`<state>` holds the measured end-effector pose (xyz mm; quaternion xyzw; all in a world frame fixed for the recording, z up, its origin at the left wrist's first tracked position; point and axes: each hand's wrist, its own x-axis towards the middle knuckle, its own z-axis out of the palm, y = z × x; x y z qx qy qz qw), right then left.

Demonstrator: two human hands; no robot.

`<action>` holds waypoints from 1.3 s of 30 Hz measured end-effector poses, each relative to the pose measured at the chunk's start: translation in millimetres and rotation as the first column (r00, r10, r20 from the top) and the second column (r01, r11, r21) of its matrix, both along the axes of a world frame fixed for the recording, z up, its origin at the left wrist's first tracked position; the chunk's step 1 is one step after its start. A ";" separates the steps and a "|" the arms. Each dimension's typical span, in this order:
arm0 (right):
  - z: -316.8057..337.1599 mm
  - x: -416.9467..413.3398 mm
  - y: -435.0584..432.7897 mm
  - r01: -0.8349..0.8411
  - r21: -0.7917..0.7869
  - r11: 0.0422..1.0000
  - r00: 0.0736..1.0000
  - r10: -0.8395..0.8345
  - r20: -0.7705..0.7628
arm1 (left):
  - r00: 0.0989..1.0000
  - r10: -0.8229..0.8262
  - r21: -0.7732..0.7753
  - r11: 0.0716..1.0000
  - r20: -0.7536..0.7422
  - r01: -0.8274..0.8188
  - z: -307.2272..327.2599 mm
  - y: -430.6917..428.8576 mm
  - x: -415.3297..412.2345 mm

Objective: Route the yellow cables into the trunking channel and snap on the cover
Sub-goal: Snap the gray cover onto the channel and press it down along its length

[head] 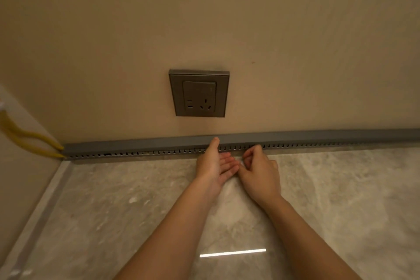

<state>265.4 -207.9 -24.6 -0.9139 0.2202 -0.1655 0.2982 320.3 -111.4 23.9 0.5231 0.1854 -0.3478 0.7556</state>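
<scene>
The left hand (214, 166) is open, palm turned to the right, its fingers straight and holding nothing, while its thumb (214, 143) stands up against the grey cover (136, 145) and presses on it; the right hand (261, 170) sits just beside it with its back to the camera, fingers curled in toward the thumb, a knuckle touching the slotted side of the trunking channel (295, 145), and whether those fingers pinch anything cannot be told; the two hands nearly meet in front of the channel. At the far left, two yellow cables (45, 138) come down along the side wall (13, 177) and run into the left end of the channel at the corner; from there the channel lies along the foot of the back wall (295, 52) across the whole view, the cover lying along its top and a row of small slots showing along its front; above the hands a dark wall socket (199, 93) is set in the back wall; below, both forearms reach over a glossy marbled floor (113, 200), where a bright strip of reflected light (233, 253) lies between them.
</scene>
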 end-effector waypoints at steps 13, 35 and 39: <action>19.5 -10.4 -8.5 -0.042 0.554 0.831 0.988 -0.048 0.147 | 0.995 0.009 0.120 0.993 0.097 -0.021 2.0 -18.4 -0.7; 53.2 -7.2 -80.1 0.118 0.985 0.127 0.943 -0.325 -0.071 | 0.999 -0.041 0.112 0.993 0.019 0.039 4.8 -18.1 2.8; 55.5 -4.3 -88.2 0.168 0.968 0.185 0.963 -0.243 -0.121 | 0.994 -0.065 0.020 0.998 -0.083 0.067 14.0 -10.8 7.5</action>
